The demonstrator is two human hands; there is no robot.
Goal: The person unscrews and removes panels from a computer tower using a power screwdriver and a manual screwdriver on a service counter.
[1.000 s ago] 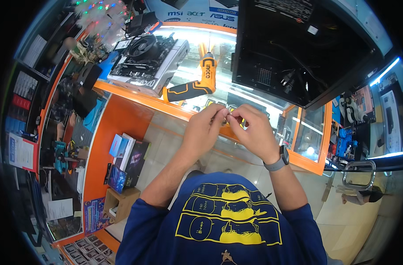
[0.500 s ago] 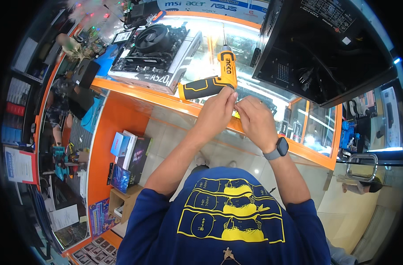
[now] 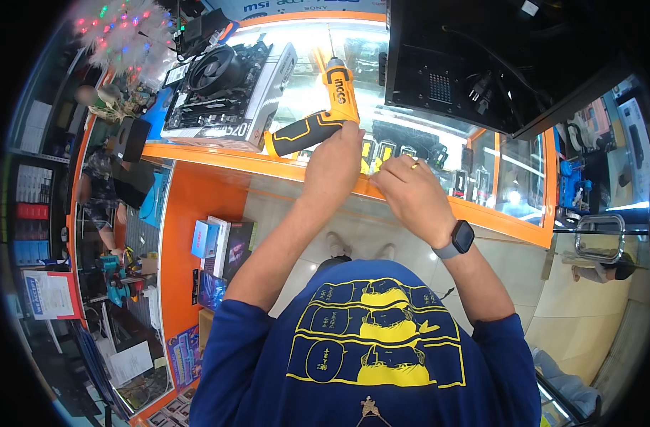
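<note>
A yellow and black cordless screwdriver [image 3: 323, 114] lies on the glass counter top [image 3: 439, 139] with its bit pointing away. My left hand [image 3: 335, 165] rests against its handle end, fingers curled; whether it grips the tool is unclear. My right hand [image 3: 412, 196] hovers over the orange counter edge [image 3: 282, 169], fingers pinched together; anything between them is too small to tell. A dark watch sits on that wrist. A black computer case [image 3: 481, 64] lies open on the counter at the right.
A motherboard with a round cooler [image 3: 218, 78] sits on its box at the counter's left. Small boxes [image 3: 222, 245] are stacked on the floor by the orange cabinet. A lit small tree [image 3: 125, 35] stands far left. A metal stool [image 3: 599, 238] is at the right.
Both hands have moved up from in front of my chest to the counter edge. My left hand has reached the screwdriver's handle.
</note>
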